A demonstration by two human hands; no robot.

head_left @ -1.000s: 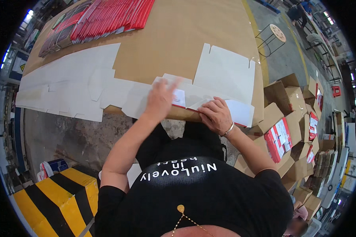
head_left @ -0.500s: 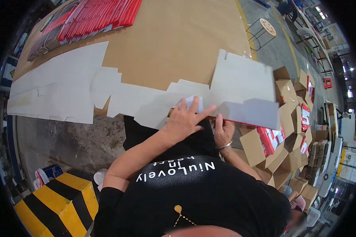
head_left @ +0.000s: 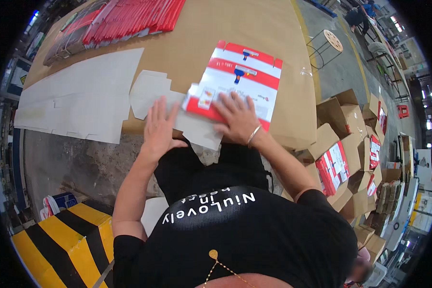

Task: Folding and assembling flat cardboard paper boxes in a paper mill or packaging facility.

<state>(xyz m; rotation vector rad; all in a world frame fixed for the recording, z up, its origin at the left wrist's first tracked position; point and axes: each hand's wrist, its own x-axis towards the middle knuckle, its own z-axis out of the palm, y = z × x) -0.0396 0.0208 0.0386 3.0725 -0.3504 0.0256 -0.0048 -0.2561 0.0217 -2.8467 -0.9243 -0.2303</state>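
Observation:
A flat printed carton, red and white with blue pictures on it, lies on the brown-topped table at the centre. My right hand, a bracelet at its wrist, rests on the near half of the carton with fingers spread. Left of it, my left hand lies on white cardboard flaps, fingers stretched out and holding nothing. These flaps run on under the printed panel; whether they belong to it I cannot tell. Farther left lies a wide white cardboard sheet.
A row of flat red cartons lies at the far left of the table. Open brown boxes holding red-and-white packs stand at the right. A round stool stands beyond. At lower left is a yellow-and-black striped block.
The white panel at the right has been folded over to the left, so its red-and-white printed face now shows. My right hand moved up onto it; my left hand moved left.

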